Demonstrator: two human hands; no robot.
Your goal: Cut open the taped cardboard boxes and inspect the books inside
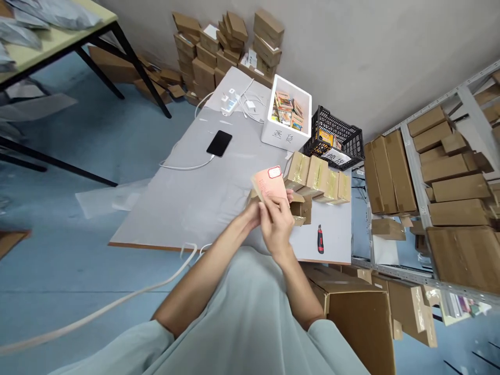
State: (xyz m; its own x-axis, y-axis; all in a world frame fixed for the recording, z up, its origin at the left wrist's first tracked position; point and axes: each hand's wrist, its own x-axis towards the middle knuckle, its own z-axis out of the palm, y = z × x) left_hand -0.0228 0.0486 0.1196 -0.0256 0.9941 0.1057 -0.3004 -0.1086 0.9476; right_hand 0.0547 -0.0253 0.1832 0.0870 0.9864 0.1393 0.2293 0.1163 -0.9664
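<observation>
Above the front of the table I hold a small pink book (272,182) with a white, red-edged label near its upper corner. My left hand (253,212) supports it from beneath, its fingers mostly hidden behind the book. Across the lower part of the cover lie the fingers of my right hand (277,221), gripping it from the right. Just behind the hands sits an open cardboard box (307,209), partly covered by the right hand. A red and black utility knife (321,239) lies on the table to the right.
Taped cardboard boxes (315,174) stand in a row beyond my hands. Behind them are a white foam box (287,133) and a black crate (357,140), both holding small packets or books. A phone (219,143) on a white cable lies left; metal shelving (414,166) stands right.
</observation>
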